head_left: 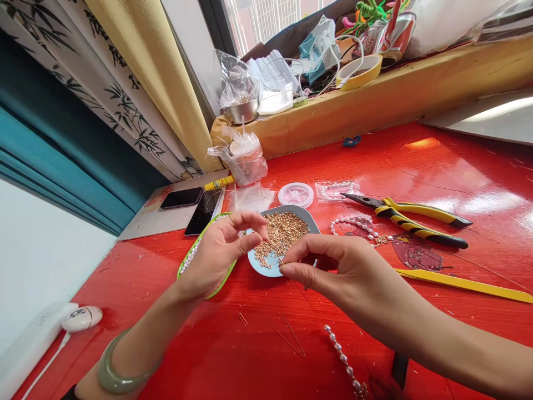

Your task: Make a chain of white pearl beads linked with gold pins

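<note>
My left hand (222,247) hovers over the green-rimmed tray (181,270) of white beads, its thumb and forefinger brought close together. Whatever lies between those tips is too small to name. Over the near edge of the blue-grey dish (313,221), my right hand (333,261) pinches something tiny at its fingertips that I cannot make out. Small gold beads (287,229) fill much of that dish. A strand of pearl beads (342,351) lies on the red table below my right forearm, and a beaded loop (353,220) rests beyond my right hand.
Yellow-and-black pliers (416,219) and yellow tweezers (470,284) lie at the right. A round clear case (295,195) and a small bead packet (337,191) sit behind the dish. Further left are a phone (182,198) and a bagged cup (245,158). Thin wire pieces (291,336) lie in front.
</note>
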